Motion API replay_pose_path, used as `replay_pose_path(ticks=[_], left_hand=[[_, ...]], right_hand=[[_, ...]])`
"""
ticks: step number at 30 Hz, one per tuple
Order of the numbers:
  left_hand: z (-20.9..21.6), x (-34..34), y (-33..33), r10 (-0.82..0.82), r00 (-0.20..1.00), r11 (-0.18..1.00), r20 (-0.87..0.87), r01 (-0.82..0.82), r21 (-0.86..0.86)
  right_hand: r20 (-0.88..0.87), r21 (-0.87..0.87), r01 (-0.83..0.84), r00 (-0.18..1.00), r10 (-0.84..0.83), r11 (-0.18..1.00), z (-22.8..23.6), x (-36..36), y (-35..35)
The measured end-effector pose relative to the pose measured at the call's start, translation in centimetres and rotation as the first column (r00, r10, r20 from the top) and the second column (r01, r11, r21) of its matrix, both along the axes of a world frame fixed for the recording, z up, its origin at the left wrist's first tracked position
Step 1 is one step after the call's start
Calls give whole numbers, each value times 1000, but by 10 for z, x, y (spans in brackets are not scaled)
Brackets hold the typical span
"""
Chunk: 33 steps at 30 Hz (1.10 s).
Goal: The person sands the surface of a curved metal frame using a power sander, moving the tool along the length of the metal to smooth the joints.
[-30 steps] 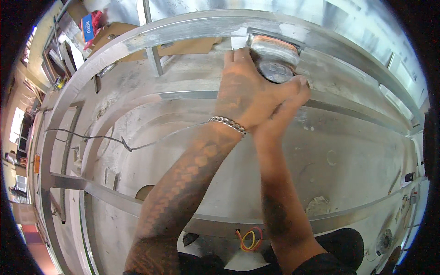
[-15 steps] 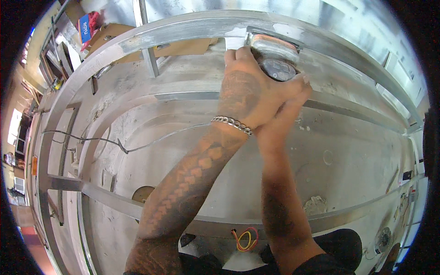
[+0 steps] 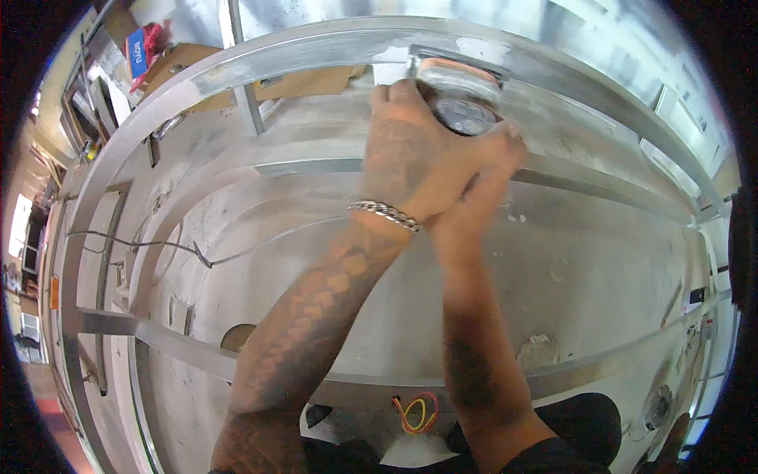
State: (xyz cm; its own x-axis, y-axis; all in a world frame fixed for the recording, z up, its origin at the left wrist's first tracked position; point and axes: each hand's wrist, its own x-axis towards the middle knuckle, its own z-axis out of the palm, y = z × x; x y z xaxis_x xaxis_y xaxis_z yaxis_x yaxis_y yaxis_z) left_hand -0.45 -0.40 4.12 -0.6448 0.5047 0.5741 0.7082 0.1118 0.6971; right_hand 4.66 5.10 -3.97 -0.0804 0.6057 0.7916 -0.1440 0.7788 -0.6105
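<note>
Both hands are curled around one tool, a sander with a round dark cap, and neither is spread wide. The left hand [image 3: 407, 158] has its back toward the view, its fingers bent along the left side of the sander [image 3: 458, 83]. The right hand [image 3: 496, 158] wraps the near right side, partly overlapped by the left; most of its fingers are hidden, so how tightly they close cannot be told. A chain bracelet [image 3: 384, 213] circles the left wrist.

The sander sits just beyond the fingers, its flat pad end toward the inner side of a curved metal rail [image 3: 308, 45]; whether the pad touches the metal is unclear. Whitish patches mark the rail on either side of the tool. That rail sweeps down to the left and right of the hands, and it is the edge nearest to them. A second bar [image 3: 592, 182] passes below the hands, and a third, the near rail [image 3: 189, 347], crosses under the forearms.

Between those last two bars, open room lies over the dusty grey floor [image 3: 387, 316], on both sides of the right forearm. Left of the left wrist, a thin cable [image 3: 268, 241] runs across the gap. Nearer the body, between the forearms, hangs a red and yellow wire loop [image 3: 416, 414].
</note>
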Motion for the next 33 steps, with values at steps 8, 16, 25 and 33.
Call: replay_pose_path(ticks=[8,16,25,33], left_hand=[[3,-11,-5,-50,998,998,45,52,-41],[9,-6,-12,-113,971,993,210,115,2],[-1,-21,-10,14,1000,1000,-18,-14,-3],[5,-7,-5,-137,967,989,216,146,-27]], right_hand=[[-33,-22,-24,999,23,999,1,-16,-6],[53,-4,-26,998,27,1000,11,-7,-9],[24,-34,-48,999,49,998,12,-20,-10],[-91,-90,-83,993,75,992,1,-12,-2]])
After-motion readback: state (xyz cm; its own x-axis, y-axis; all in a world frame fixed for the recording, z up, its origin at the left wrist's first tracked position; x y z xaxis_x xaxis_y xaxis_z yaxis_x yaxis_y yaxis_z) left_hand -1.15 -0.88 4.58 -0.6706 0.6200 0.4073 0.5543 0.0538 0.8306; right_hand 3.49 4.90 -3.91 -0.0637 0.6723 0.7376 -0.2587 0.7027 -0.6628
